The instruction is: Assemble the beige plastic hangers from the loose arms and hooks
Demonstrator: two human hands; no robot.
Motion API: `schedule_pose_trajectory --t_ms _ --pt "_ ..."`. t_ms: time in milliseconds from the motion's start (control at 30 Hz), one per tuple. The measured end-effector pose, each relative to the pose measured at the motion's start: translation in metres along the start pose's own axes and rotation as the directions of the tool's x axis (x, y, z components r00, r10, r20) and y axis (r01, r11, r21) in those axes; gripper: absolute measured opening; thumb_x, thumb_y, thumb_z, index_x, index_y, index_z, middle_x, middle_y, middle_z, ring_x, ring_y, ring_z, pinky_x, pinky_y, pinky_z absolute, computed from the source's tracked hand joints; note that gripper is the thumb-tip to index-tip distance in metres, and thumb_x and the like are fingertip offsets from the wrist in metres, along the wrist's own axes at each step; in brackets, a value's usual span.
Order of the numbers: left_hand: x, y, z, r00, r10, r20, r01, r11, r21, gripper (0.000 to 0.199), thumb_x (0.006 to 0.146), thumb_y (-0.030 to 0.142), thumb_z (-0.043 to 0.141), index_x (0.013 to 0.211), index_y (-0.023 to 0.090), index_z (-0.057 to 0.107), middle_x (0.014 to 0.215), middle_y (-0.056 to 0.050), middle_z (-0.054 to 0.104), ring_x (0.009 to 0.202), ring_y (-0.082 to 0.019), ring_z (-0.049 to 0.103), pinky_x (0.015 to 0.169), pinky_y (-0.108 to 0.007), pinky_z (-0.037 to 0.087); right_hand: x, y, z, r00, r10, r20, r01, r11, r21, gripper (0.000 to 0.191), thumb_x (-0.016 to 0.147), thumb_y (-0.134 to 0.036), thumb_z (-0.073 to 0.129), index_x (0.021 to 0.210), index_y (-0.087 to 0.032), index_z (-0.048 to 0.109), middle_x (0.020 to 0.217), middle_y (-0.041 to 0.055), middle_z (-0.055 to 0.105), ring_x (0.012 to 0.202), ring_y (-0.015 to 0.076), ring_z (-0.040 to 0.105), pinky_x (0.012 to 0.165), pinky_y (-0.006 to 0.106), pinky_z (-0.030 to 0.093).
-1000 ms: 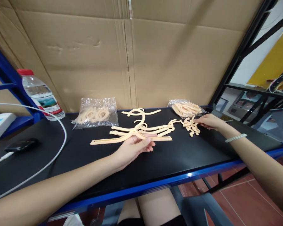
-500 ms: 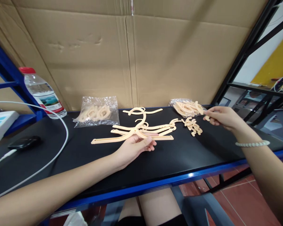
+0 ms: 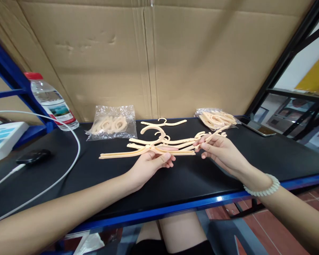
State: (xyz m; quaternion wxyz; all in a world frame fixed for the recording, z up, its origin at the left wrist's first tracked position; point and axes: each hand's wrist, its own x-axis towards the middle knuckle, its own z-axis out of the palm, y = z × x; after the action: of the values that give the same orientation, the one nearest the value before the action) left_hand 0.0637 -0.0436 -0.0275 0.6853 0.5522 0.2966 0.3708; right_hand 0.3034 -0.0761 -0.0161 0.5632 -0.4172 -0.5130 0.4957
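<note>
My left hand [image 3: 151,165] grips the middle of a cream plastic hanger [image 3: 122,154] that lies low over the black table [image 3: 95,177]. Several more hanger pieces [image 3: 172,142] are stacked just behind it. My right hand [image 3: 220,152] holds a small cream clip part [image 3: 214,134] between its fingers, next to the hanger's right end. Another hanger [image 3: 163,123] lies farther back on the table.
A clear bag of cream rings [image 3: 111,124] lies back left, and a bag of cream parts [image 3: 215,118] back right. A water bottle [image 3: 51,102], a white cable [image 3: 69,166], a black device [image 3: 33,156] and a phone [image 3: 257,127] are also here. Cardboard stands behind.
My right hand lifted a small part from the loose pile at the right and brought it left to the hanger's right end. The left hand kept its hold on the hanger.
</note>
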Motion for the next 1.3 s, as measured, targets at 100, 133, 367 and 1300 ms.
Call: schedule_pose_trajectory --t_ms 100,133,367,1300 --pt "-0.0001 0.0005 0.001 1.0 0.005 -0.016 -0.004 0.999 0.051 0.038 0.069 0.044 0.081 0.088 0.012 0.075 0.085 -0.006 0.07 0.076 -0.016 0.06 0.075 -0.031 0.045 0.0 0.0011 -0.0042 0.997 0.067 0.047 -0.07 0.996 0.063 0.016 0.073 -0.03 0.08 0.077 -0.019 0.069 0.097 0.0043 0.07 0.088 0.0147 0.064 0.058 0.017 0.054" --pt "-0.0001 0.0004 0.0015 1.0 0.008 -0.011 -0.007 0.998 0.067 0.039 0.069 0.046 0.081 0.088 0.012 0.075 0.084 -0.006 0.07 0.076 -0.016 0.06 0.075 -0.031 0.045 0.0 0.0012 -0.0058 0.993 0.096 0.068 -0.101 0.992 0.074 0.016 0.075 -0.031 0.08 0.078 -0.019 0.07 0.098 0.0046 0.07 0.089 0.0147 0.064 0.058 0.017 0.054" --pt "-0.0005 -0.0017 0.0027 0.999 0.034 -0.027 -0.032 0.997 0.076 0.037 0.069 0.045 0.081 0.086 0.013 0.075 0.079 -0.004 0.07 0.073 -0.015 0.061 0.073 -0.029 0.046 -0.0013 0.0014 -0.0077 0.922 0.236 0.306 -0.286 0.949 0.13 0.012 0.086 -0.03 0.07 0.086 -0.019 0.067 0.107 0.0083 0.07 0.1 0.0197 0.069 0.054 0.015 0.054" --pt "-0.0021 -0.002 0.0036 0.993 0.11 0.032 -0.114 0.982 0.152 0.024 0.079 0.028 0.072 0.098 0.014 0.075 0.082 -0.005 0.072 0.074 -0.015 0.063 0.074 -0.028 0.052 -0.0023 0.002 -0.001 0.943 0.229 0.243 -0.259 0.961 0.099 0.025 0.077 -0.029 0.079 0.081 -0.018 0.057 0.089 0.005 0.076 0.085 0.0209 0.075 0.065 0.018 0.059"
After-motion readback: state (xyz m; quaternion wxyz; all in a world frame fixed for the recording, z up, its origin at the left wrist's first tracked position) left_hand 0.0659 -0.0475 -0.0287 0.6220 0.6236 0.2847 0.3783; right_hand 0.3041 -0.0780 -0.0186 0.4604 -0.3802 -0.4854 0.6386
